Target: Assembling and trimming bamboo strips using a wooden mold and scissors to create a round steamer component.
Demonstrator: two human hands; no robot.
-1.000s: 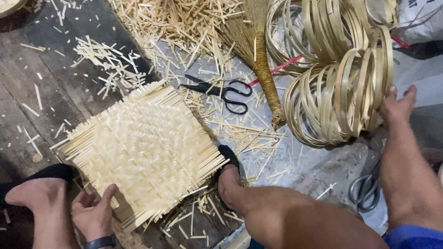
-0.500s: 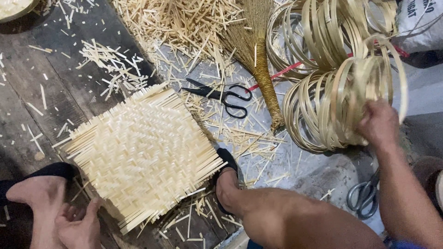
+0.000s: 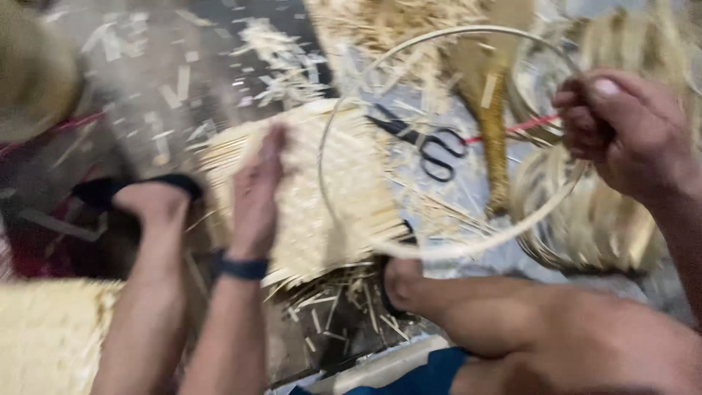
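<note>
The view is blurred. My right hand (image 3: 621,132) is pinched shut on the rim of a thin bamboo ring (image 3: 453,251), held tilted above the floor at the right. The ring's near arc hangs over the right edge of a square woven bamboo mat (image 3: 344,190). My left hand (image 3: 256,190), with a dark band at the wrist, lies flat and open on the left part of the mat, fingers stretched out. My left foot (image 3: 146,208) in a black sandal is beside the mat, and my right foot (image 3: 406,285) is at the mat's near corner.
Black scissors (image 3: 428,143) lie beyond the mat, inside the ring's outline. A pile of bamboo rings (image 3: 599,227) stands at the right, with a bundle of bamboo strips (image 3: 497,146) beside it. Splinters litter the dark floor. Another woven piece (image 3: 44,336) is at the lower left.
My right hand has lifted one ring off the pile and brought it left over the mat. My left hand has moved up from beside my foot onto the mat. The view has moved closer.
</note>
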